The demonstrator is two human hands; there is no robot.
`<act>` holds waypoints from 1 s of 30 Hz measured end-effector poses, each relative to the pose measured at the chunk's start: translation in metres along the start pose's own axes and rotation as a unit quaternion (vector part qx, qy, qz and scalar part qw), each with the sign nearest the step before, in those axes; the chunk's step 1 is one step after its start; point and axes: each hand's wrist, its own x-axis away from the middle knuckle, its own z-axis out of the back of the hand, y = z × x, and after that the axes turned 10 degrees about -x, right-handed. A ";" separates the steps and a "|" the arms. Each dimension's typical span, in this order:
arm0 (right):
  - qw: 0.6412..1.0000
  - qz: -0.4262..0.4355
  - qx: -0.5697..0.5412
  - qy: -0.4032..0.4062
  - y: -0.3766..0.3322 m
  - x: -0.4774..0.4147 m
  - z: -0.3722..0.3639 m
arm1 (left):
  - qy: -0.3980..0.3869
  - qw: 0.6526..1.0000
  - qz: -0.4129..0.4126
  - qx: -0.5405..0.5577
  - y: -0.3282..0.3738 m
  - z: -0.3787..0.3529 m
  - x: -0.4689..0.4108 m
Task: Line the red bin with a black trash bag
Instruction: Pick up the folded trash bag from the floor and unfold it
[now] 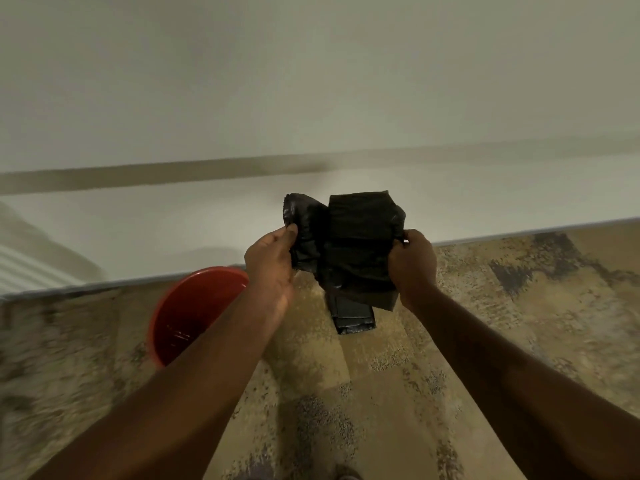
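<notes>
two hands hold one folded black bag up in front of the body, above the floor. the left hand pinches the bag's left edge between thumb and fingers, its grip closed on the plastic. the right hand is closed on the right edge in the same way. between them the bag is only partly unfolded: a flap stands up at the far left, a squarer folded panel sits in the middle, and a narrow folded tail hangs down near the person.

the red bin stands on the carpet down to the left, close to the wall, its mouth open and unlined. the left forearm crosses in front of its right rim. the bag is well apart from the bin, up and to the right of it.

judged from this, the step in hand is opening the bag out, so the lining itself has not begun.

what could go wrong:
- thin plastic layers cling, so pulling the edges apart may only stretch or tear the film if both grips hold the same layer.
- the closed end may be mistaken for the mouth, since the folds hide which is which; i cannot tell it from here.
- the hanging tail may snag or stay folded, leaving the bag too short to fold over the rim.
- the bin looks light, so pushing the bag in one-handed could tip or slide it.
</notes>
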 end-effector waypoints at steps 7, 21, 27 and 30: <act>0.997 0.033 0.062 0.021 -0.065 0.017 0.029 | 0.006 0.999 -0.017 0.051 0.086 0.015 0.039; 0.972 -0.153 -0.153 0.095 -0.097 0.012 0.030 | 0.184 0.983 -0.002 0.022 0.097 0.110 0.016; 0.985 -0.045 -0.149 0.079 -0.111 0.012 0.023 | 0.256 0.964 0.043 -0.057 0.081 0.152 0.001; 0.980 -0.031 -0.195 -0.012 -0.119 0.027 0.004 | 0.234 0.965 0.103 -0.064 0.078 0.160 -0.002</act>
